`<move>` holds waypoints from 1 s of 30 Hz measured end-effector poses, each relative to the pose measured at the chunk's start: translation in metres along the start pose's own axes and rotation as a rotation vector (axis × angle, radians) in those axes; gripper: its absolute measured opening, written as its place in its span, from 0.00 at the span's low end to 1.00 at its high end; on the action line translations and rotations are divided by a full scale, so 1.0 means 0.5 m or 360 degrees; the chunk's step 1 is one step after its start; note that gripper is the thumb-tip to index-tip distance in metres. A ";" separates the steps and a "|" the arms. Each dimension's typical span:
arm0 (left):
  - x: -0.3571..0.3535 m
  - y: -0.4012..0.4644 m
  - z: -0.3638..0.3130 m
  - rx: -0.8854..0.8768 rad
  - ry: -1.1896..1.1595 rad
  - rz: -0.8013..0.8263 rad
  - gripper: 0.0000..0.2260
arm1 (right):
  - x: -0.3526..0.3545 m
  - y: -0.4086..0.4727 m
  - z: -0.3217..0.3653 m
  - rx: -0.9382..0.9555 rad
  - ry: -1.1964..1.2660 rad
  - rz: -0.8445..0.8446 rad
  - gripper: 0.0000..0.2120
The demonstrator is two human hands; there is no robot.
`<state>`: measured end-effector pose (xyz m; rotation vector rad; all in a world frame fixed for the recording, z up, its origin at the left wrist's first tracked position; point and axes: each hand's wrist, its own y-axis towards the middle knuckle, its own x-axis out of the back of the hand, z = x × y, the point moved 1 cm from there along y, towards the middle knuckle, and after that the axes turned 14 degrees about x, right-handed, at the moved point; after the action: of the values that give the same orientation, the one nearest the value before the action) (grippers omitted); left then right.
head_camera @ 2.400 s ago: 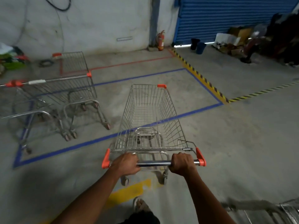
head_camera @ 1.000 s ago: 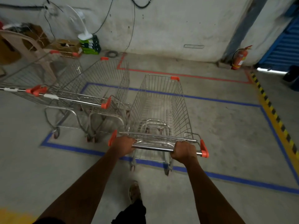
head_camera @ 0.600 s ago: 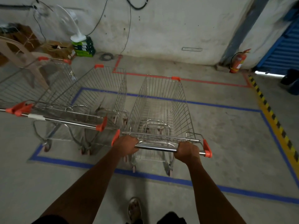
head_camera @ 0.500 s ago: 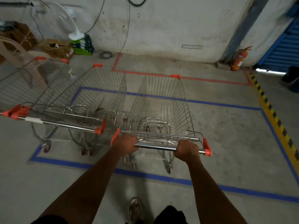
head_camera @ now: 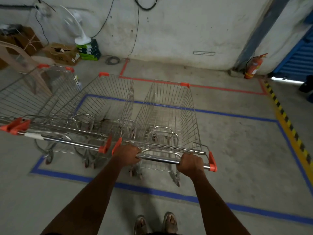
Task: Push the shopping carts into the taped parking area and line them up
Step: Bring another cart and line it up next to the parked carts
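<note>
A steel shopping cart (head_camera: 169, 116) with orange corner caps stands inside the blue taped parking area (head_camera: 220, 203), its rear wheels just past the near tape line. My left hand (head_camera: 127, 154) grips the left end of its handle bar and my right hand (head_camera: 190, 164) grips the right end. Two more carts are parked to its left: a middle cart (head_camera: 105, 106) close beside it and a far-left cart (head_camera: 33, 92) partly cut off by the frame edge. All three handles sit roughly in a row.
A grey wall closes the far side, with red floor tape (head_camera: 220, 88) before it. A fire extinguisher (head_camera: 253, 67) stands at the right corner, yellow-black hazard tape (head_camera: 288, 122) runs along the right. Cardboard boxes (head_camera: 61, 53), a white fan (head_camera: 74, 26) and a plastic chair (head_camera: 18, 60) crowd the far left.
The cart I hold has rolled forward over the near blue line and drawn in beside the two parked carts. Both hands kept their grip on the handle.
</note>
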<state>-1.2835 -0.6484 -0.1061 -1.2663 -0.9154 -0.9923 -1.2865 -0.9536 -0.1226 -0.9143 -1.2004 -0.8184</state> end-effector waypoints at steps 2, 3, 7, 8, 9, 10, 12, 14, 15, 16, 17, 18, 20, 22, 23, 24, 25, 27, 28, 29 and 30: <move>0.011 -0.004 0.003 -0.0021 -0.0006 0.0005 0.16 | -0.002 0.001 0.007 0.0015 -0.0009 -0.0072 0.18; 0.016 -0.006 0.005 -0.0034 -0.0011 0.0005 0.16 | 0.002 0.002 0.012 0.0001 -0.0030 -0.0044 0.18; 0.018 -0.006 0.021 -0.0078 -0.0043 0.0033 0.15 | 0.004 0.010 0.018 -0.0035 -0.0035 0.0052 0.14; 0.017 -0.004 0.025 -0.0086 -0.0060 0.0046 0.15 | 0.001 0.012 0.020 -0.0030 -0.0044 0.0038 0.14; 0.016 -0.003 0.030 -0.0087 -0.0071 0.0057 0.14 | 0.000 0.013 0.026 -0.0031 -0.0033 0.0041 0.15; 0.016 -0.001 0.033 -0.0089 -0.0080 0.0047 0.14 | -0.002 0.016 0.029 -0.0028 -0.0015 0.0039 0.15; 0.018 0.001 0.039 -0.0083 -0.0087 0.0003 0.12 | -0.004 0.022 0.034 -0.0036 0.0019 0.0014 0.15; 0.016 0.003 0.047 -0.0082 -0.0094 -0.0006 0.12 | -0.002 0.027 0.040 -0.0054 0.0036 0.0017 0.16; 0.012 0.005 0.051 -0.0081 -0.0096 -0.0009 0.12 | -0.002 0.027 0.045 -0.0057 0.0039 0.0027 0.16; 0.009 0.007 0.055 -0.0076 -0.0095 -0.0018 0.12 | -0.003 0.027 0.047 -0.0055 0.0044 0.0033 0.15; 0.005 0.008 0.057 -0.0072 -0.0091 -0.0019 0.12 | -0.003 0.026 0.049 -0.0056 0.0058 0.0044 0.14; 0.002 0.008 0.058 -0.0079 -0.0085 -0.0023 0.13 | -0.004 0.025 0.049 -0.0055 0.0055 0.0051 0.13; 0.000 0.006 0.056 -0.0096 -0.0061 -0.0048 0.13 | -0.007 0.026 0.046 -0.0051 0.0040 0.0053 0.13; 0.001 0.003 0.054 -0.0109 -0.0059 -0.0066 0.12 | -0.009 0.028 0.043 -0.0054 0.0022 0.0062 0.14; 0.001 0.002 0.054 -0.0112 -0.0068 -0.0074 0.12 | -0.009 0.029 0.043 -0.0056 0.0018 0.0068 0.14; 0.000 0.002 0.054 -0.0113 -0.0075 -0.0082 0.12 | -0.010 0.030 0.043 -0.0054 0.0012 0.0064 0.14; -0.001 0.002 0.055 -0.0113 -0.0080 -0.0080 0.12 | -0.011 0.029 0.044 -0.0052 0.0006 0.0058 0.15; -0.007 0.005 0.057 -0.0116 -0.0091 -0.0062 0.12 | -0.011 0.026 0.047 -0.0046 -0.0012 0.0054 0.15; -0.010 0.007 0.058 -0.0120 -0.0103 -0.0054 0.12 | -0.011 0.025 0.048 -0.0048 -0.0019 0.0058 0.14; -0.014 0.009 0.059 -0.0122 -0.0119 -0.0053 0.11 | -0.011 0.024 0.049 -0.0056 -0.0017 0.0065 0.14; -0.017 0.011 0.061 -0.0119 -0.0130 -0.0049 0.11 | -0.012 0.023 0.049 -0.0062 -0.0018 0.0071 0.13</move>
<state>-1.2811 -0.6171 -0.1133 -1.3676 -0.9708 -1.0133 -1.2868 -0.9264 -0.1272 -0.9752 -1.1735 -0.8039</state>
